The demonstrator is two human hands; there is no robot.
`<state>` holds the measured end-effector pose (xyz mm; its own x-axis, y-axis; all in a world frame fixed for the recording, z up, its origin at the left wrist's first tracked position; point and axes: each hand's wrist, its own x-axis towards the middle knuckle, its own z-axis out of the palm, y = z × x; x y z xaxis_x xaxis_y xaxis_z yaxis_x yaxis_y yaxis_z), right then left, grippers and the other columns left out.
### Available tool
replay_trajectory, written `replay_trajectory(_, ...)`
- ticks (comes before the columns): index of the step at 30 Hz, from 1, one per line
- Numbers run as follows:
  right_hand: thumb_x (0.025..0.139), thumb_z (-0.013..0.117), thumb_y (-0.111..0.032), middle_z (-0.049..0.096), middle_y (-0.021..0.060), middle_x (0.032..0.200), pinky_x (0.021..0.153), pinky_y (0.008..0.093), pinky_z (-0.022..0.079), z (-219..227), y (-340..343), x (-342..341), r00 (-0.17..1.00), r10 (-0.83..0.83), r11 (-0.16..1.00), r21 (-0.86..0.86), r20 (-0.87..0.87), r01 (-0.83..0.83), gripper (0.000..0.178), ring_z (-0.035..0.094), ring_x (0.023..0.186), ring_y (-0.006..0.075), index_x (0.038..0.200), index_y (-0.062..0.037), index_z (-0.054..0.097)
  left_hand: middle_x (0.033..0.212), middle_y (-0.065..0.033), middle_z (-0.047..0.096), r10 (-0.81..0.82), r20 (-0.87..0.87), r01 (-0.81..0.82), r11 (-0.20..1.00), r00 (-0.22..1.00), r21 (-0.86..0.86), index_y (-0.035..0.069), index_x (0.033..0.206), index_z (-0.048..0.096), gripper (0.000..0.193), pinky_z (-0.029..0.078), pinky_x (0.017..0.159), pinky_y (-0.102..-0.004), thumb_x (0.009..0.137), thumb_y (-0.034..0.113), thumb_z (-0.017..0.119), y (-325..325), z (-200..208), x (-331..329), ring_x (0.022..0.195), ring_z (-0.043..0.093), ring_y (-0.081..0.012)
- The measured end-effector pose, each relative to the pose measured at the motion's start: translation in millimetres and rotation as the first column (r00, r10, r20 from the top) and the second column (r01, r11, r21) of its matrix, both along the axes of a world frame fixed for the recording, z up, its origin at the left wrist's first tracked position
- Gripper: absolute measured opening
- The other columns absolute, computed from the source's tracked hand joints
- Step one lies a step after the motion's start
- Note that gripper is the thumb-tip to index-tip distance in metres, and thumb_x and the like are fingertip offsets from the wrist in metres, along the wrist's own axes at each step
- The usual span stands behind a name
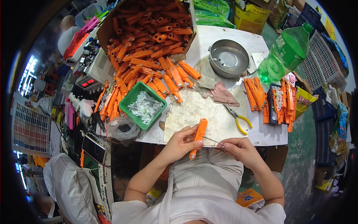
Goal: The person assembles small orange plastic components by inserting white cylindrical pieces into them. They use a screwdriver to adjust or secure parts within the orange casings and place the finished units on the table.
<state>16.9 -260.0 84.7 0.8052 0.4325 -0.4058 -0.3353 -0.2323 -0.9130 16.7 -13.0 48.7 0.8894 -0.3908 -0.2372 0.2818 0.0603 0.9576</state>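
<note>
My left hand (182, 142) is closed around an orange plastic housing (201, 128), a long narrow part held nearly upright over the table's front edge. Between the fingers of my right hand (241, 150) is a thin metal rod (212, 140); its far end reaches the side of the housing, and its near end is hidden in my grip. Just beyond lie pliers with yellow handles (243, 125). To the left of my hands stands a green plastic tray (140, 86) holding small translucent white pieces (144, 107).
A cardboard box (193, 16) spills many orange housings (140, 63) onto the table (209, 112). Further right are a round metal bowl (228, 56), rags (223, 94), a green bottle (289, 52) and more orange housings (255, 93) beside a small dark bin. A phone (94, 148) rests at left.
</note>
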Motion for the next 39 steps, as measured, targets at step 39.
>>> replay_trajectory(39,0.081,0.062,-0.006,0.054,0.0066,0.062,0.047,0.0296,0.045,4,2,-20,0.471,0.401,0.866,-0.493,0.786,0.085,0.029,0.056,0.049,0.0197,0.11,-0.0051,0.061,0.106,-0.0149,0.061,0.277,-0.025,-0.275,0.928,0.96,-0.252,-0.004,0.132,0.037,0.05,0.052,0.084,-0.0309,0.091,0.013,0.06,-23,6,3,0.098,0.064,-0.0212)
